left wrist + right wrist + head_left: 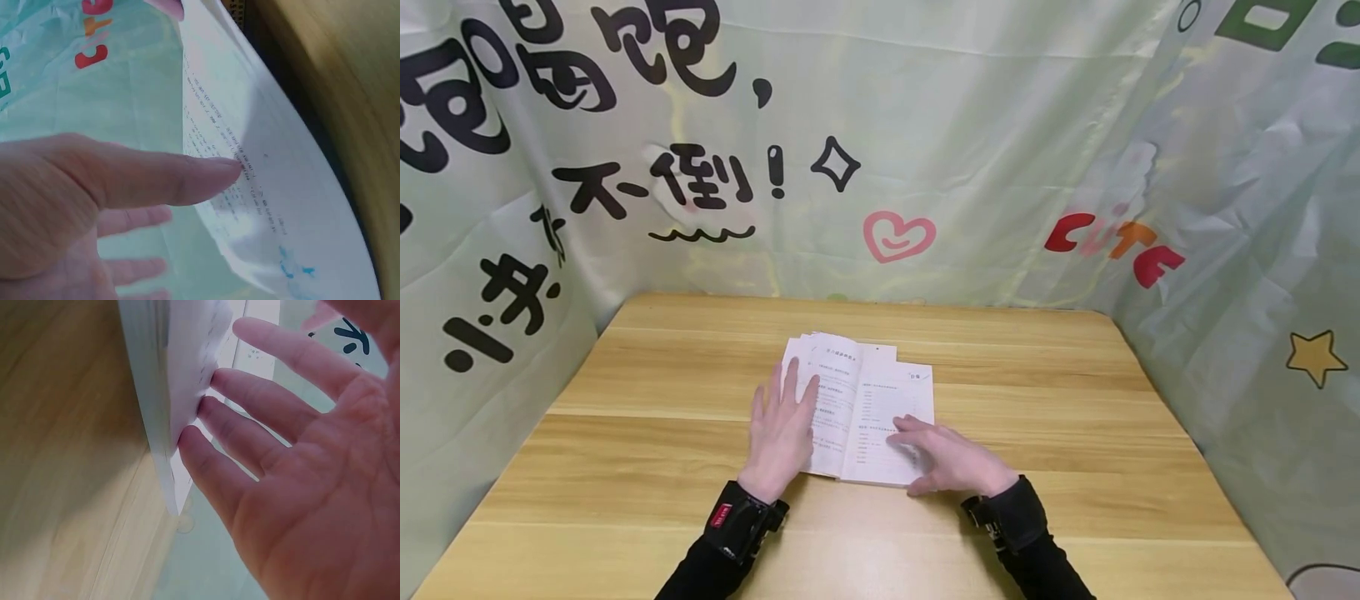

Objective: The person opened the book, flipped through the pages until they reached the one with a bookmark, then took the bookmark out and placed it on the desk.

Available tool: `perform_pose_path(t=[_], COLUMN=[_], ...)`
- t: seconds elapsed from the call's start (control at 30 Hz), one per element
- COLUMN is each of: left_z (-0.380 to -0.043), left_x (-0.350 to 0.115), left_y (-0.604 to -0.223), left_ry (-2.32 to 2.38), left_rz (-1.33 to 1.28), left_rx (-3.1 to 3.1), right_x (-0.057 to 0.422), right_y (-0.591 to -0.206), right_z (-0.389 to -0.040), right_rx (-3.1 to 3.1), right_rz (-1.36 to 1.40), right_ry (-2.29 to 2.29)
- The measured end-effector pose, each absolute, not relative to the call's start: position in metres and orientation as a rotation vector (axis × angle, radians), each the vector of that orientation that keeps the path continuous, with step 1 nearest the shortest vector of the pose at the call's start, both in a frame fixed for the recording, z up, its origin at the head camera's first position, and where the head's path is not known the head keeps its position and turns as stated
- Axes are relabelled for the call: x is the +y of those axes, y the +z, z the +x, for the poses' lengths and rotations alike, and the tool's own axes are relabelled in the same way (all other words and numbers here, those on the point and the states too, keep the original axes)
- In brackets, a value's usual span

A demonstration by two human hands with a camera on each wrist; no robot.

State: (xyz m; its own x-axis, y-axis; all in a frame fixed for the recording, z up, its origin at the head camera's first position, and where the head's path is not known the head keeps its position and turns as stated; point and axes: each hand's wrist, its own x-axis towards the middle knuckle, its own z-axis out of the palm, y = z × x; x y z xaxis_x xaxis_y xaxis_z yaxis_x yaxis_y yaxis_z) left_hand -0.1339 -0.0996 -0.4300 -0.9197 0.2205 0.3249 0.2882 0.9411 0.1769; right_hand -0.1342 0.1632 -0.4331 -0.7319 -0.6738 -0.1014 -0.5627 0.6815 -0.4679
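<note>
An open book [880,400] with printed white pages lies on the wooden table. My left hand [778,433] rests on its left page with fingers spread. In the left wrist view the thumb of my left hand [75,200] is straight and lies over the printed page [269,162], where small blue marks show near the bottom. My right hand [951,458] is at the right page, near its lower right corner. In the right wrist view, fingertips of my right hand [306,469] touch the page beside the book's edge [150,394]; the fingers are slightly bent and apart.
The wooden table [1037,392] extends around the book on all sides. Pale printed cloth [985,150] hangs behind the table and along both sides. A page edge [880,352] sticks out above the top of the right page.
</note>
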Motion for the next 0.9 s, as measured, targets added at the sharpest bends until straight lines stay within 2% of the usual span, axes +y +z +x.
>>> perform_pose_path(t=[0.27, 0.33, 0.63, 0.9], left_z=[-0.137, -0.136, -0.128, -0.121], left_x=[-0.098, -0.096, -0.089, -0.081], left_y=[-0.439, -0.440, -0.438, -0.432], left_ry=[-0.347, -0.341, -0.377, -0.454], left_rz=[-0.944, -1.019, -0.823, -0.774], left_rx=[-2.784, -2.807, -2.969, -3.084], right_x=[0.163, 0.163, 0.164, 0.163], right_y=[-0.430, -0.429, -0.426, -0.427], right_z=[-0.135, -0.136, -0.140, -0.142], right_rx=[2.600, 2.592, 2.550, 2.670], right_rz=[-1.046, -1.081, -1.143, -1.283], right_ry=[-0.616, -0.618, -0.727, -0.713])
